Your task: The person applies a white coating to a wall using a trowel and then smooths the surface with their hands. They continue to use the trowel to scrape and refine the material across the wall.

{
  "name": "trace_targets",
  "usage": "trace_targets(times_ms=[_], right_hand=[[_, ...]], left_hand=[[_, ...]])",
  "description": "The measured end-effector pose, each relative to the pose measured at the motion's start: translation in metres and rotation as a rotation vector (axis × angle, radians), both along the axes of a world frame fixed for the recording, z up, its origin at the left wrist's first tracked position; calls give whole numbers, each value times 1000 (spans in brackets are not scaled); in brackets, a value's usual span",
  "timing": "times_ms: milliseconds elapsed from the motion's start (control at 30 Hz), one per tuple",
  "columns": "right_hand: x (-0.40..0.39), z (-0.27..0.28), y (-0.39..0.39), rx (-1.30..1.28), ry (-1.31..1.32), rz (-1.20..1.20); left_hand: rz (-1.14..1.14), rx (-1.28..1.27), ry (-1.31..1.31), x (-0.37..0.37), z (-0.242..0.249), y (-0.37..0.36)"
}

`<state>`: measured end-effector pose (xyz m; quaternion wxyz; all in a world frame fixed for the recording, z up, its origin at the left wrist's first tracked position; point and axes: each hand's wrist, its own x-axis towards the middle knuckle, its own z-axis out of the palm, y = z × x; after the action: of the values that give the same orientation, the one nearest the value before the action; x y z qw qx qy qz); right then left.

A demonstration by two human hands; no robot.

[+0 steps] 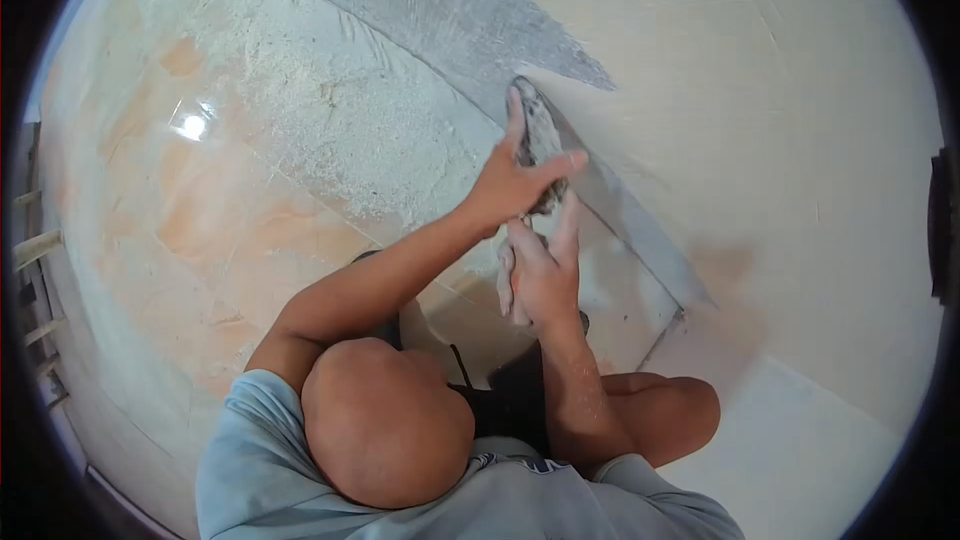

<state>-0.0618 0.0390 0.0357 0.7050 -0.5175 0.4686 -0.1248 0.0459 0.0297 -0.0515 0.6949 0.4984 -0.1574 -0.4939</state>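
A long, narrow tool (543,130), dark at its edges and smeared with pale material, lies slanted against the wall surface. My left hand (512,178) holds its body, with one finger stretched along the side and the thumb across it. Just below, my right hand (545,270) is wrapped round the lower end, where a bit of orange shows between the fingers. Both hands are dusted white, the right one more heavily. Under the hands, the lower part of the tool is hidden.
Pale crumbs and powder (350,125) cover the glossy orange-and-white floor (215,230). A grey rough patch (440,0) borders the smooth cream surface (760,90). My bent knees (385,425) are close below the hands. Wooden slats (38,248) stand at the far left.
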Motion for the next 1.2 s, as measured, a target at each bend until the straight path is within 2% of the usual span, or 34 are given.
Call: trace_targets(times_ms=[100, 167, 200, 300, 433, 567, 600, 800, 900, 967, 1033, 1100, 1200], right_hand=[[-4, -7, -2, 45, -63, 27], [-6, -3, 4, -54, -35, -18], [-2, 8, 3, 10, -5, 14], [-1, 4, 0, 40, -11, 15], [-2, 5, 3, -8, 6, 13], [-4, 1, 2, 74, -29, -26], [-5, 5, 4, 11, 2, -11], [-2, 2, 0, 46, -14, -8], [-1, 4, 3, -5, 1, 15], [3, 4, 1, 25, 17, 14], [0, -2, -2, 50, -10, 23], [-3, 5, 4, -11, -11, 3], [1, 0, 2, 0, -23, -7]], left_hand=[[-14, 42, 119, 1, 8, 3], [15, -39, 20, -5, 9, 1], [27, -37, -29, -4, 5, 0], [16, 13, 40, 0, 1, 0], [27, -28, -31, -3, 12, 2], [-24, 0, 71, 2, 12, 4], [34, -55, -29, -3, 13, 3], [9, 6, 34, 0, 8, 2], [25, -13, -54, -1, 3, 0], [42, -58, 31, 1, 3, 0], [17, 43, 47, 4, 7, 2], [1, -2, -24, 1, 20, 5], [35, -18, -77, -1, 5, 1]])
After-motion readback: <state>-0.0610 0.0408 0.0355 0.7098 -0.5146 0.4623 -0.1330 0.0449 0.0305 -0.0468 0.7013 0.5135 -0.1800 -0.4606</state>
